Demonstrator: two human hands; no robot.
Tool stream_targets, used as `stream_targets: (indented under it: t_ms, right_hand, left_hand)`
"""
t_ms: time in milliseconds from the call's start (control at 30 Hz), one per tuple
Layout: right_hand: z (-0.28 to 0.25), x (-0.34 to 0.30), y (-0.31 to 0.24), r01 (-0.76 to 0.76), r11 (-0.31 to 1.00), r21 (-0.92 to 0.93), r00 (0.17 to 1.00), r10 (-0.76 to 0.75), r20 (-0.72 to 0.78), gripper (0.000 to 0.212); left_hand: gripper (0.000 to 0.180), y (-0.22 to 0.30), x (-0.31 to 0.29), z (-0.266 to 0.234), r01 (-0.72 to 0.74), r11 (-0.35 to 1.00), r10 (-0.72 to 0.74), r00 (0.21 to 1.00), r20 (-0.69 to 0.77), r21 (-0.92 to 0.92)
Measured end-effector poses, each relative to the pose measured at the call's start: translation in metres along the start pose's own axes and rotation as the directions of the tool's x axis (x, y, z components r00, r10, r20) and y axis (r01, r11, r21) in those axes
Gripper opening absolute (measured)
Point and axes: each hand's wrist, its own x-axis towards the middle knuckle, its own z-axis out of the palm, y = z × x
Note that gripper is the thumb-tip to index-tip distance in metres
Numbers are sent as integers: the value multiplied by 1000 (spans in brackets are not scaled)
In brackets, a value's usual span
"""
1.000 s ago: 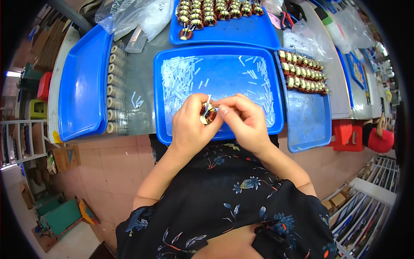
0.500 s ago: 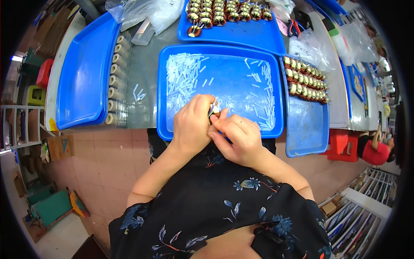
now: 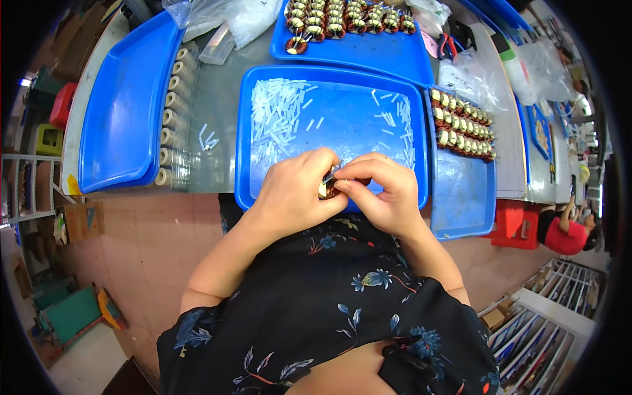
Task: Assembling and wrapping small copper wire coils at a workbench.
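Observation:
My left hand (image 3: 293, 191) is closed around a small toroidal coil (image 3: 332, 189), copper wire with a cream part, held over the near edge of a blue tray (image 3: 245, 151). Its thin leads stick up between my fingers. My right hand (image 3: 390, 191) pinches with thumb and forefinger at the coil's upper right side. What sits in that pinch is too small to make out. Inside the tray, a dense heap of short white tube pieces (image 3: 273, 115) lies on the left, and more loose tubes (image 3: 388, 118) are scattered along the right.
Finished-looking coils (image 3: 334, 26) stand in rows in a blue tray behind; more coils (image 3: 461, 128) fill part of a tray at right. At left are an upright row of pale rolls (image 3: 169, 118) and another blue tray (image 3: 122, 118). Red-handled pliers (image 3: 450, 46) lie back right.
Both hands have shifted slightly, and the coil has turned so its cream part faces left. My right hand has risen, its pinch now at the coil's upper side.

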Motion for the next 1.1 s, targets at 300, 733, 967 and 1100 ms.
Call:
stream_targets:
  t_ms: [300, 733, 967, 1100]
  right_hand:
    - [-7, 9, 6, 109, 992, -58, 992, -105, 70, 12]
    - [-13, 3, -2, 212, 960, -185, 976, -199, 85, 16]
    - [-3, -1, -22, 476, 782, -402, 880, -423, 219, 24]
    - [-18, 16, -12, 203, 968, -151, 966, -172, 192, 17]
  left_hand:
    - [40, 5, -4, 5, 189, 958, -210, 975, -76, -216]
    - [28, 10, -5, 16, 183, 948, -171, 983, 69, -260]
    - [25, 7, -9, 17, 113, 960, -91, 991, 96, -255]
    - [25, 16, -1, 10, 198, 949, -180, 979, 93, -246]
